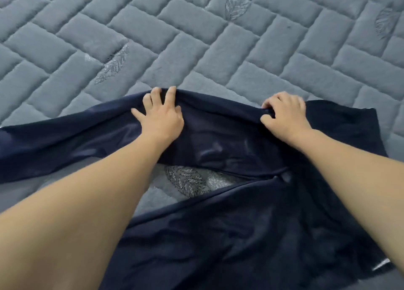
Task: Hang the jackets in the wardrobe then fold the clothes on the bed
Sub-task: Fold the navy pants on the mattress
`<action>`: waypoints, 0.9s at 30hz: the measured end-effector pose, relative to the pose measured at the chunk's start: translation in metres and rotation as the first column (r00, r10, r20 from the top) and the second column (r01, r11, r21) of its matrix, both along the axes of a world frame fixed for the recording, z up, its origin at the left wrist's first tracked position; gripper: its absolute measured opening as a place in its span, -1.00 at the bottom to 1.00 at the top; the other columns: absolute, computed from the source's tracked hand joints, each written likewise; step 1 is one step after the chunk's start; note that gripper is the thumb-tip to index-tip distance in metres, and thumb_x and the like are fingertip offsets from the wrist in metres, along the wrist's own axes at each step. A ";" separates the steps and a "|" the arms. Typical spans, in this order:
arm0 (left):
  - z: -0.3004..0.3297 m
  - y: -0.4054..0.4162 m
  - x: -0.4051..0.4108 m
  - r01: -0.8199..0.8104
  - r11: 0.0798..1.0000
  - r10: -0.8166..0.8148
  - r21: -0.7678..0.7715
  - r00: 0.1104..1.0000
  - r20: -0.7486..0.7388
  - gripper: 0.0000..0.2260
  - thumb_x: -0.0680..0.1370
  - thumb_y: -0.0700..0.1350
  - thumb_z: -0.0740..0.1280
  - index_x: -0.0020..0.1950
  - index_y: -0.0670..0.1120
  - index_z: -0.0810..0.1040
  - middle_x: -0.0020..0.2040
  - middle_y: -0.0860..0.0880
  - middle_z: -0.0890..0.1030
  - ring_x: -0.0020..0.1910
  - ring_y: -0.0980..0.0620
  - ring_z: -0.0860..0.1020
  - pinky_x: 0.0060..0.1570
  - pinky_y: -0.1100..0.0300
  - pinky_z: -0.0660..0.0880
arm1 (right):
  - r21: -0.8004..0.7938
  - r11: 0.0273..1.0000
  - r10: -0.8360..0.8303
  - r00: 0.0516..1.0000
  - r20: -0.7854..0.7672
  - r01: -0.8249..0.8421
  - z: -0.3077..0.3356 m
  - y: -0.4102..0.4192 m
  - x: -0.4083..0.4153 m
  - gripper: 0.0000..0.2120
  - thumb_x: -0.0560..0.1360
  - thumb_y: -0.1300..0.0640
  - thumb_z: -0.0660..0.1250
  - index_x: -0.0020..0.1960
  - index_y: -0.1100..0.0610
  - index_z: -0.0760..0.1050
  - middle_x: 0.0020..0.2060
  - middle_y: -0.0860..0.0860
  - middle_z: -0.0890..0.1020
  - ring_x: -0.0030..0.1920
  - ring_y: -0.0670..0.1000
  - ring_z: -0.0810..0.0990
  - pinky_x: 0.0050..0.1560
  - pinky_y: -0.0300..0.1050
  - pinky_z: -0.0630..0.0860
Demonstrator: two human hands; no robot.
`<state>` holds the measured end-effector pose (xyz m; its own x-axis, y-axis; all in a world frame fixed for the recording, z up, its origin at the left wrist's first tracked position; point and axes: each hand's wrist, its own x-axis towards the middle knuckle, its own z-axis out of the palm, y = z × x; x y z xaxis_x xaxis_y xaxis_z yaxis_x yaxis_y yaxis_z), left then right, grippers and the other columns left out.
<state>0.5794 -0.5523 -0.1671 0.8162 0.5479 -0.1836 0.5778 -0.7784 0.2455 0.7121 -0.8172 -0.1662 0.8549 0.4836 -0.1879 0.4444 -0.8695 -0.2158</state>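
A dark navy garment of thin, slightly sheer cloth is shown spread across a grey-blue quilted bed cover, seen from above by the head camera. The garment occupies the lower half of the view, with one long section reaching to the left edge and another running toward the bottom; between the two sections a wedge of the cover is left exposed, on which an embroidered leaf is visible. The far edge of the garment is raised into a soft fold between the two hands. The left hand is laid on the upper edge of the cloth left of centre, its fingers spread and bent over the fold so that the fingertips press the fabric; whether the thumb pinches the cloth from beneath cannot be told. The right hand is placed near the right end of the same edge, its fingers curled tightly and a bunch of fabric gripped between them and the thumb. Both bare forearms enter from the bottom corners. The cover is stitched in a brick-like pattern, with further leaf motifs scattered across it.
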 end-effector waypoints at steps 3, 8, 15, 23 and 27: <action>0.001 0.006 0.017 0.045 0.999 -0.041 0.029 0.991 -0.128 -0.56 0.57 -0.05 0.14 0.46 0.10 0.21 0.51 -0.07 0.09 0.52 -0.13 0.00 0.33 -0.49 -0.09 | -0.169 0.967 0.158 0.971 -0.179 -0.188 0.010 0.002 0.022 -0.82 0.39 -0.06 0.24 -0.19 0.05 0.39 -0.14 0.01 0.54 -0.05 0.15 0.49 -0.09 -0.03 0.31; 0.008 0.008 0.055 0.075 0.996 -0.070 0.051 0.993 -0.093 -0.83 0.52 -0.16 0.15 0.11 -0.08 0.29 0.16 -0.12 0.40 0.29 -0.19 0.35 0.33 -0.46 0.07 | -0.126 0.991 -0.021 0.994 0.107 0.035 0.029 0.015 0.087 -0.69 0.37 0.12 0.25 0.09 0.08 0.31 -0.04 0.12 0.49 -0.04 0.18 0.45 -0.05 0.02 0.32; -0.040 -0.003 0.040 0.082 0.978 -0.067 0.194 0.994 -0.082 -0.46 0.55 0.10 -0.02 0.54 0.05 0.11 0.53 -0.09 0.11 0.55 -0.12 -0.03 0.38 -0.38 -0.28 | 0.054 0.998 -0.004 0.960 0.281 -0.012 -0.040 0.023 0.023 -0.37 0.47 0.01 0.16 0.52 0.13 0.23 0.46 0.20 0.27 0.48 0.21 0.21 0.50 0.25 -0.06; -0.042 0.015 0.067 0.143 0.969 -0.151 0.202 0.988 0.027 -0.47 0.50 0.08 0.07 0.44 -0.08 0.32 0.37 -0.22 0.29 0.45 -0.23 0.15 0.47 -0.31 -0.16 | -0.020 0.944 0.325 0.919 0.224 -0.329 -0.047 0.025 0.054 -0.30 0.46 -0.10 0.12 0.55 0.12 0.14 0.54 0.11 0.16 0.54 0.09 0.11 0.51 0.23 -0.11; -0.044 0.029 0.076 0.240 0.947 -0.241 0.213 0.970 -0.018 -0.40 0.53 0.15 0.03 0.55 -0.02 0.17 0.51 -0.16 0.16 0.54 -0.17 0.04 0.45 -0.34 -0.22 | -0.038 0.944 0.326 0.912 0.251 -0.327 -0.049 0.024 0.055 -0.29 0.46 -0.12 0.10 0.55 0.14 0.15 0.54 0.12 0.16 0.54 0.08 0.08 0.51 0.22 -0.12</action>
<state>0.6552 -0.5232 -0.2111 0.9295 0.3607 -0.0772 0.3656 -0.9286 0.0631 0.7666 -0.7929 -0.2150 0.6682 0.7438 0.0139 0.7430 -0.6663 -0.0642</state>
